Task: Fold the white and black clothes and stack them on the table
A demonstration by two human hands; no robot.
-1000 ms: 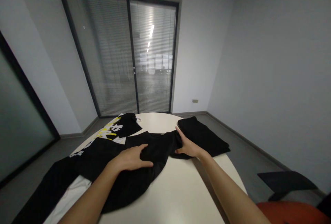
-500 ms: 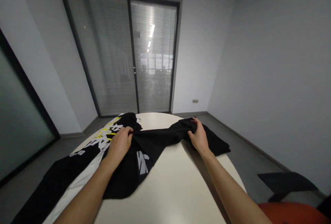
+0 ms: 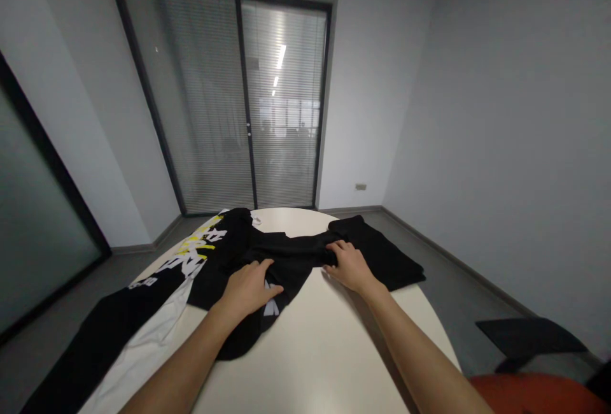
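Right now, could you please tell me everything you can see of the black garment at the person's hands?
The black garment looks like matte cloth and bears a pale print, partly covered by the left hand. It lies rumpled on the pale table, with the right hand at its narrower end. Its borders with the neighbouring dark clothes are hard to tell.
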